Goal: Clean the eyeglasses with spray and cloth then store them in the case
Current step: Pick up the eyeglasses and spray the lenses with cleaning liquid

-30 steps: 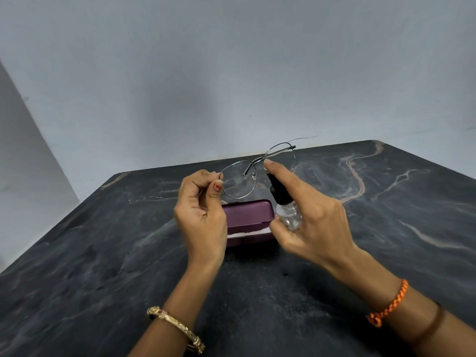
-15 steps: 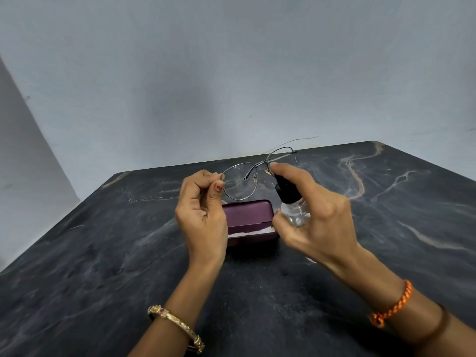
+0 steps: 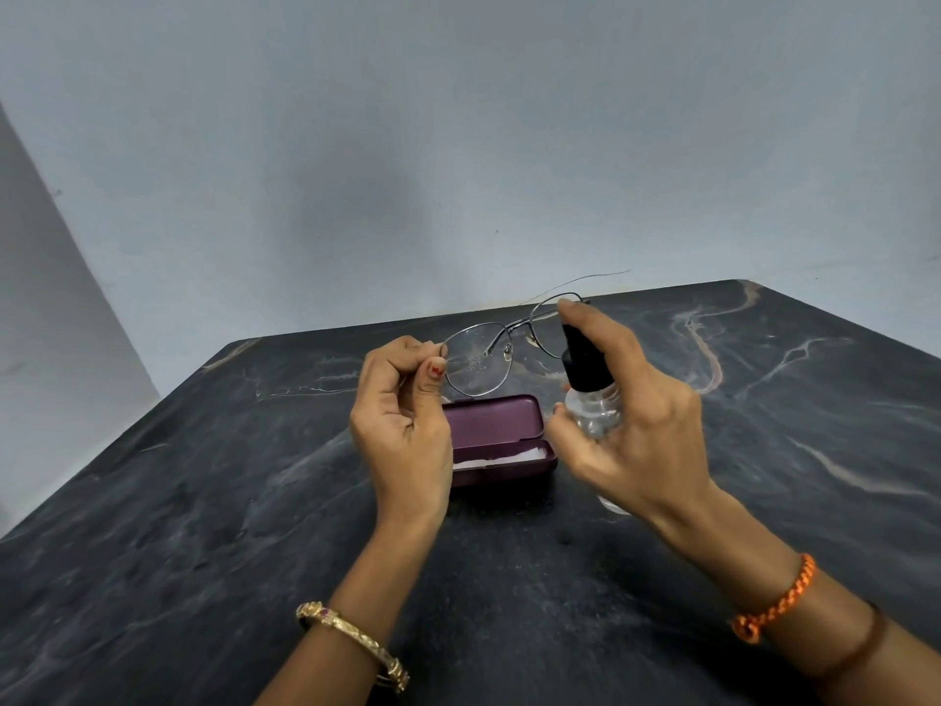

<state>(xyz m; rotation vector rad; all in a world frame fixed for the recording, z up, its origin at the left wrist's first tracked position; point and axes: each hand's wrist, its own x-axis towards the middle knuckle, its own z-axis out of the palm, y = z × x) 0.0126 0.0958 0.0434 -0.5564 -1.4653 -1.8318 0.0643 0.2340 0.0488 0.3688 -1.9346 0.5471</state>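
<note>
While hands grip them, eyeglasses point(image 3: 501, 349) stretch left-right, spray bottle point(image 3: 590, 394) near-upright.

Left hand point(image 3: 402, 430) raised, fingers curled, thumb and forefinger pinching the eyeglasses point(image 3: 489, 356) at one rim, right hand point(image 3: 631, 425) raised beside it, wrapped round the spray bottle point(image 3: 593, 400), forefinger on its top, forearms angled inward

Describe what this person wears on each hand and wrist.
Both forearms are bare, with no sleeves. The left wrist carries a gold patterned bangle. The right wrist has an orange braided thread band and a brown band behind it. The left thumbnail shows red polish.
</note>
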